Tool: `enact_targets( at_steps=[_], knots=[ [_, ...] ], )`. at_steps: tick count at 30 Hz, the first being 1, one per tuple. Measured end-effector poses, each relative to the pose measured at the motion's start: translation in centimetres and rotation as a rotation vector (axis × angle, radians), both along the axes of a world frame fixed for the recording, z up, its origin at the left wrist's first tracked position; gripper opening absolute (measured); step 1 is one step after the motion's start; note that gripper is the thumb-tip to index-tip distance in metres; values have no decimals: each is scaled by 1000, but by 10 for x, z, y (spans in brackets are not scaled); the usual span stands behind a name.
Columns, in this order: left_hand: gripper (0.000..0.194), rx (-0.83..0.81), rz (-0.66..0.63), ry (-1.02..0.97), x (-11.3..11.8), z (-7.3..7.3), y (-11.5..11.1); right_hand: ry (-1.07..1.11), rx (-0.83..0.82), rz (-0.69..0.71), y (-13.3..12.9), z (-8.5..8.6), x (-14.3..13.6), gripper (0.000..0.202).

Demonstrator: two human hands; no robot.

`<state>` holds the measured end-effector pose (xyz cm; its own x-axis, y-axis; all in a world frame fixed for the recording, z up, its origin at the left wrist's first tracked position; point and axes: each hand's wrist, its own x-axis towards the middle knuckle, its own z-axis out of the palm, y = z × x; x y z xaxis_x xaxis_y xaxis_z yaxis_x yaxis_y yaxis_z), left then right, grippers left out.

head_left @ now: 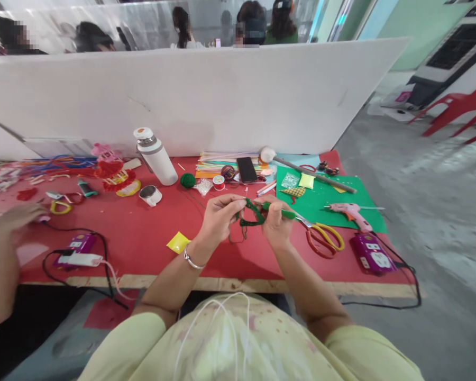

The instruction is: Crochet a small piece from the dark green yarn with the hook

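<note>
A: Holding what, L side?

B: Pinching one end of a green crochet strip (256,210) btwn thumb and fingertips of the L hand (222,218).

A: And R?

B: Gripping a green handle (287,214) in the R hand (276,227), thumb pressed over it, fingers curled round. Prob. a crochet hook; can't say for sure, w/ the tip too small to make out.

A: Strip where, exactly?

B: Btwn both sets of fingertips, bent in a curve, above the red tabletop (135,233), w/ a loose strand dangling just below.

A: Beyond the fingers?

B: Spot a green yarn ball (188,180) up and L of the L fingertips, a thread spool (218,183) closer in, a black phone (247,170) straight ahead.

A: R of the fingers?

B: Find scissors (315,227) just beside the R fingers, then a pink glue gun (351,212) farther R, partly on a green sheet (365,194).

A: L of the L fingers?

B: See a yellow packet (178,242) nearer the body, a mug (150,196) and white flask (157,159) farther out. Well apart, far L: another person's hand (19,217).
</note>
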<state>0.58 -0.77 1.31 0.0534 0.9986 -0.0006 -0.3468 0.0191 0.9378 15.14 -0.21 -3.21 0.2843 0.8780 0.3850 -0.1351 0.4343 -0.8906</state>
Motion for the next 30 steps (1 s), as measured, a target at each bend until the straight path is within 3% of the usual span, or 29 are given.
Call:
enact_targets(
  at_steps=[3, 6, 10, 14, 18, 20, 24, 26, 30],
  knots=[
    [25, -127, -39, -59, 0, 5, 0, 145, -134, 81, 2, 1, -6, 63],
    [25, -138, -35, -75, 1, 6, 1, 227, -225, 129, 3, 3, -11, 66],
    [28, 2, 39, -8, 1, 1, 2, 222, -248, 136, 4, 3, -12, 64],
    [16, 213, 138, 115, -3, -7, 3, 151, -163, 96, 6, 6, -5, 60],
    [8, 387, 254, 378, -12, -6, 4, -32, -160, 212, 10, 17, 9, 48],
    [8, 405, 259, 406, -14, -5, 4, -1, -277, 328, 12, 24, 13, 51],
    [12, 309, 125, 281, -14, -9, 6, 165, -497, 527, 12, 32, 12, 63],
    [13, 330, 119, 294, -13, -13, 8, 249, -502, 527, 12, 32, 9, 63],
    [16, 569, 271, 402, -16, -22, 14, 367, -454, 484, 13, 25, 6, 59]
  ],
)
